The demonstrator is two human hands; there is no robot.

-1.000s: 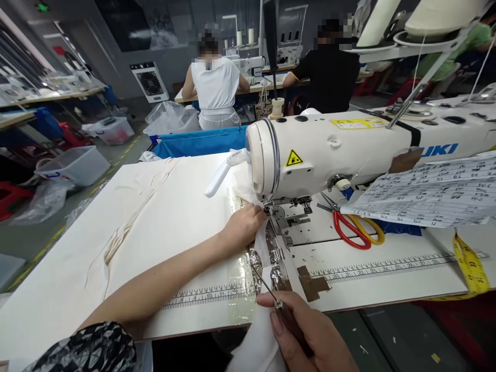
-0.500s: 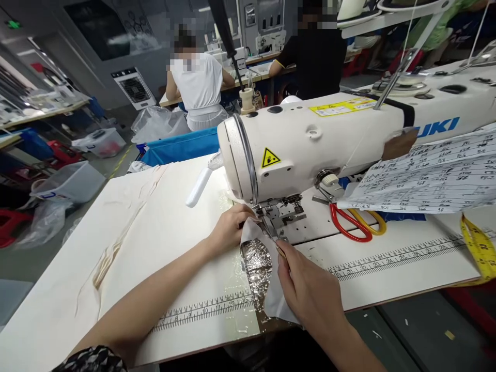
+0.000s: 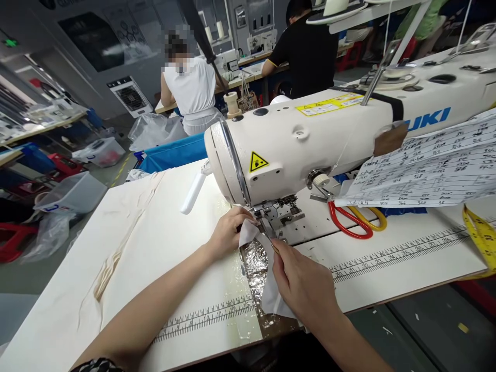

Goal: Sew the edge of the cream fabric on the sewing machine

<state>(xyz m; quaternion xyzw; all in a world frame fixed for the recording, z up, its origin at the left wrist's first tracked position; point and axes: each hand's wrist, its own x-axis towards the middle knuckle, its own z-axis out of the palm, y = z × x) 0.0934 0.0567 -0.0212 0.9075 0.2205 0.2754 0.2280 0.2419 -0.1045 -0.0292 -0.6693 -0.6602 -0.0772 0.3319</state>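
Observation:
A white industrial sewing machine (image 3: 310,144) stands on the white table (image 3: 155,243). A small piece of white fabric (image 3: 267,294) lies under its presser foot (image 3: 271,219), over a strip of silvery foil. My left hand (image 3: 228,232) pinches the fabric's far corner just left of the needle. Just in front of the foot, my right hand (image 3: 302,287) presses on the fabric and holds a thin metal pointed tool (image 3: 267,235) aimed at the presser foot.
Red and yellow scissors (image 3: 356,219) lie right of the needle plate under a printed paper sheet (image 3: 426,170). A yellow tape measure (image 3: 480,235) hangs at the right edge. A blue bin (image 3: 170,152) and two seated people (image 3: 189,88) are behind the table.
My right hand moved up from the table's front edge to the presser foot, bringing the thin tool to the needle. The view shifted closer and left; my left hand stayed on the fabric.

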